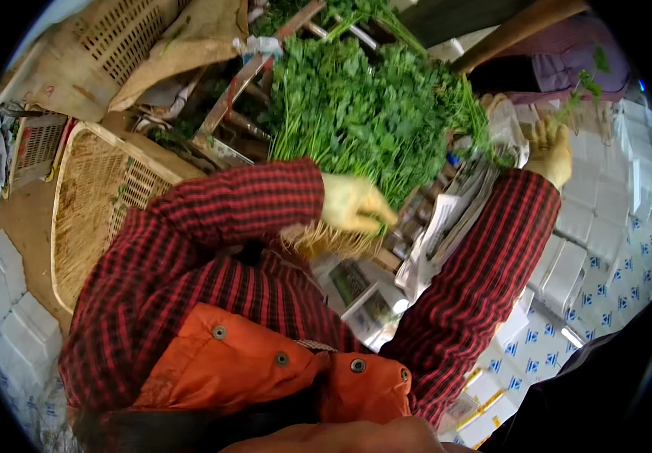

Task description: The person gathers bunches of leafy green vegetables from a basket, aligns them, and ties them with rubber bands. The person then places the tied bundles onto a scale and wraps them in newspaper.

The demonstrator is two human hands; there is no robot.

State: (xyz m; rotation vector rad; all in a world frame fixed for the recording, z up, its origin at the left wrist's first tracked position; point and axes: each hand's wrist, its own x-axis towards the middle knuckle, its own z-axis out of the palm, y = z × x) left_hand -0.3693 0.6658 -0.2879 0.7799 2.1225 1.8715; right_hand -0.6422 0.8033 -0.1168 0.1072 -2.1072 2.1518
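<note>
A large heap of leafy green herbs (360, 107), which look like coriander, lies before me with its stems towards my body. My left hand (354, 205), in a pale yellow glove, is over the stem ends. Its fingers are curled and blurred, with a bit of green at the tips. Pale thin roots (331, 240) hang out below it. Out to the right is my right hand (549, 153), gloved alike, its fingers spread. A loose green sprig (580, 88) shows just beyond those fingertips; contact between them is unclear.
At left stands a soiled plastic basket (88, 226), with another crate (122, 39) above it. A worn metal frame (235, 93) adjoins the herbs. Folded papers (445, 221) lie between my arms. White boxes (558, 272) line the right, and a wooden pole (518, 34) slants at upper right.
</note>
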